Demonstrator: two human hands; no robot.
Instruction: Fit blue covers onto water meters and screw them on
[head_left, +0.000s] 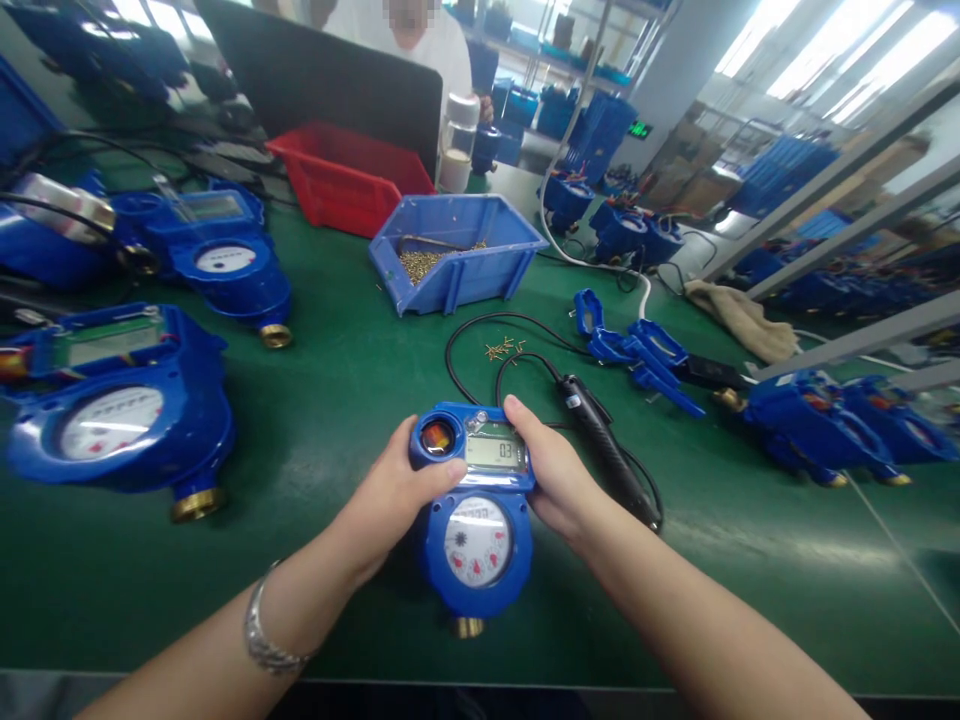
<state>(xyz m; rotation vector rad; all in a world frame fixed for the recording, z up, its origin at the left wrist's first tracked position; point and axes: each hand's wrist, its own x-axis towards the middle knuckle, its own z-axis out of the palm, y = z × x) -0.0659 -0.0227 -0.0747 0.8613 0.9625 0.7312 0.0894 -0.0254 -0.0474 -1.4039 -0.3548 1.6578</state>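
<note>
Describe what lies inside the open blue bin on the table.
The blue bin holds a heap of small brass screws and a thin rod. Its front wall hides the near floor.

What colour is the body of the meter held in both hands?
Blue; the meter shows best in the head view.

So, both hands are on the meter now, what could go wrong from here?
1. The electric screwdriver lies close beside the right hand; shifting the water meter sideways could knock it.
2. Its cable loops just behind the meter and might snag.
3. The loose screws on the green mat beyond could get scattered or caught under the meter.
</note>
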